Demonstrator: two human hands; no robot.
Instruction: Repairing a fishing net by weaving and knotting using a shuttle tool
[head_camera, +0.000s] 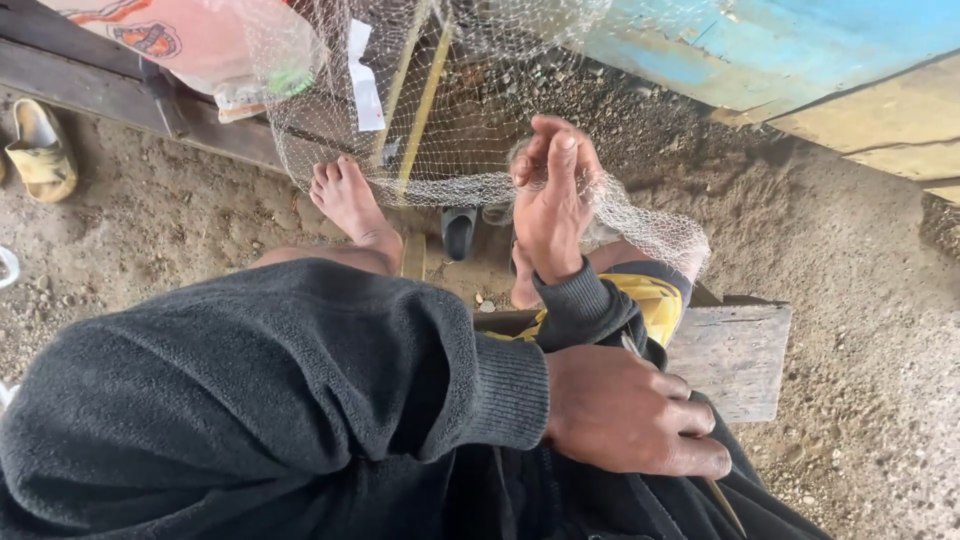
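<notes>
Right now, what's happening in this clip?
A person in a dark sweater sits on a weathered wooden bench over sandy ground. Their right hand is raised with its fingers gripping a fine pale mesh fishing net that hangs in front of them. The left hand rests low against the dark clothing at the lap. A bare foot is stretched out beneath the net, and a yellow sandal lies off to the side.

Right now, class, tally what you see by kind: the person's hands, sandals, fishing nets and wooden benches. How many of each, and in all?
Hands: 2, left and right
Sandals: 2, yellow sandal and dark sandal
Fishing net: 1
Wooden bench: 1
Total: 6
</notes>
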